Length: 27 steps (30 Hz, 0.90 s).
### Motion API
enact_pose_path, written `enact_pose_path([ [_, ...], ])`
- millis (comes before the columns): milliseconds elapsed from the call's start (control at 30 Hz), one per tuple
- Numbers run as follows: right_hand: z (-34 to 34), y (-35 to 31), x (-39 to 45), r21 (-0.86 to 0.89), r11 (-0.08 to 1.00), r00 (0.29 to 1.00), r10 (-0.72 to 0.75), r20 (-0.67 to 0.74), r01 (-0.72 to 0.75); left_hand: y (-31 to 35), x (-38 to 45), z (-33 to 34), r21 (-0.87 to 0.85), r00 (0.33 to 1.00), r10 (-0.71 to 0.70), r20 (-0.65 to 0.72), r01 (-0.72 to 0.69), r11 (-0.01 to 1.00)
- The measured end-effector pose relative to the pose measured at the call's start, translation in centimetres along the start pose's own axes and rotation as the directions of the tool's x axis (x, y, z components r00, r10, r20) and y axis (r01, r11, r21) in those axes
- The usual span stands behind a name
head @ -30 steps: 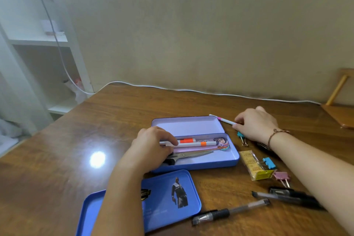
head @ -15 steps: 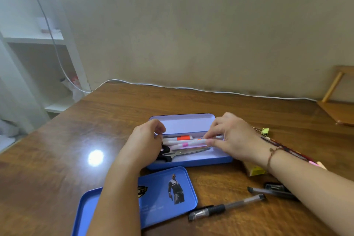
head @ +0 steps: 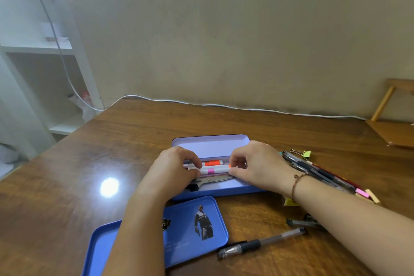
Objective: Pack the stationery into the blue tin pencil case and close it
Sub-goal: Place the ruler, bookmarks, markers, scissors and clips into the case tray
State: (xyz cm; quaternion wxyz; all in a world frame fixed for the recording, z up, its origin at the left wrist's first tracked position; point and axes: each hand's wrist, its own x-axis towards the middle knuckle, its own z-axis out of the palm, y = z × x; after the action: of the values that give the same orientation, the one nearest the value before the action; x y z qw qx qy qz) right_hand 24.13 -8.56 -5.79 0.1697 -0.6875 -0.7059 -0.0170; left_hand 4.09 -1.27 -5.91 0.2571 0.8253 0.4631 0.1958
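The open blue tin case (head: pixel 210 145) lies mid-table. Inside it are an orange-banded white marker (head: pixel 212 162), a pink-banded white marker (head: pixel 211 171) and scissors (head: pixel 212 179). My left hand (head: pixel 173 169) pinches the left end of the pink-banded marker and my right hand (head: pixel 257 167) pinches its right end, over the case. The blue lid (head: pixel 197 222), with a printed figure, lies face up in front of the case, partly under my left forearm.
Right of the case lie several dark pens (head: pixel 313 169), a green binder clip (head: pixel 305 154) and pink and yellow items (head: pixel 367 195). A black gel pen (head: pixel 262 243) and another pen (head: pixel 300 222) lie near the front. A white cable (head: pixel 246 108) runs along the wall.
My right hand picked up the pink-banded marker from right of the case and carried it into the case. Both hands now hold it by its ends beside the orange-banded marker.
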Motion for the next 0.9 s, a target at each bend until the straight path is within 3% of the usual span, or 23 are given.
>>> enact_pose_path([
  [100,-1.1,0.4,-0.1,0.02,1.0,1.0,-0.002,0.013,0.002,0.0,0.0,0.0,0.012,1.0,0.01,-0.002,-0.01,1.0],
  [233,-5.2,4.9,-0.3,0.27,0.949,0.96,0.215,-0.18,-0.162,0.1,0.0,0.0,0.044,0.998,0.06,-0.007,-0.059,0.997],
  [333,-6.4,8.4,-1.4,0.103,0.94,0.945,0.326,0.007,-0.325,0.7,-0.2,0.2,0.08,0.991,0.123,0.045,-0.127,0.989],
  [433,-5.1,10.1,-2.2,-0.107,0.912,0.901,0.409,0.146,-0.397,1.4,-0.7,0.5,0.225,0.98,0.116,0.162,-0.151,0.963],
  [667,-2.9,9.2,-1.5,-0.173,0.927,0.925,0.356,0.134,-0.331,1.7,-0.7,0.4,0.246,0.965,0.106,0.241,-0.166,0.955],
  [800,-2.9,9.2,-1.3,0.011,0.925,0.925,0.379,0.033,-0.38,1.6,-0.8,0.4,0.217,0.968,0.103,0.23,-0.154,0.964],
  [900,-4.4,8.5,-1.1,0.257,0.916,0.939,0.337,-0.072,-0.309,1.6,-0.7,0.4,0.201,0.969,0.103,0.226,-0.15,0.968],
])
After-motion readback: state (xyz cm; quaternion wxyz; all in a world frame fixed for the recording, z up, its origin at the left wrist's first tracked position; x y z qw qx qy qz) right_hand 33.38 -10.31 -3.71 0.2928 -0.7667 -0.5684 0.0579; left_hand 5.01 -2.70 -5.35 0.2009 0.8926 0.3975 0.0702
